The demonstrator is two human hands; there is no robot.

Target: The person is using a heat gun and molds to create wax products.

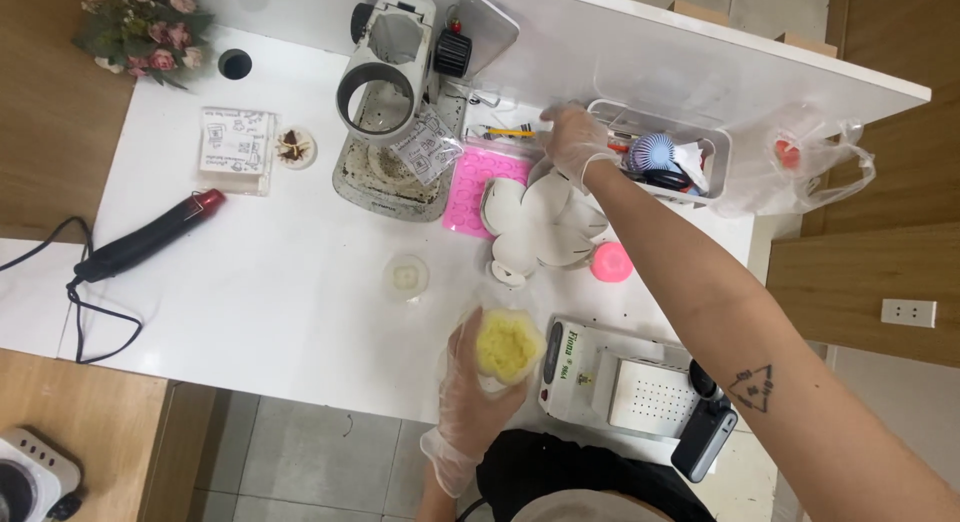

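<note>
Left hand [478, 377] grips yellow flower [508, 346]; keep it level. Right hand [572, 140] reaches at pencil [512, 132], fingers loose, nothing gripped.

White table [300, 312], grey tiled floor [300, 452]

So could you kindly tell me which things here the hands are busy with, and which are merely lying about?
In use:
left hand holding yellow flower-shaped piece
right hand reaching beside white tray

Lying about:
heat gun
pink mould
pink ball
plastic bag
</note>
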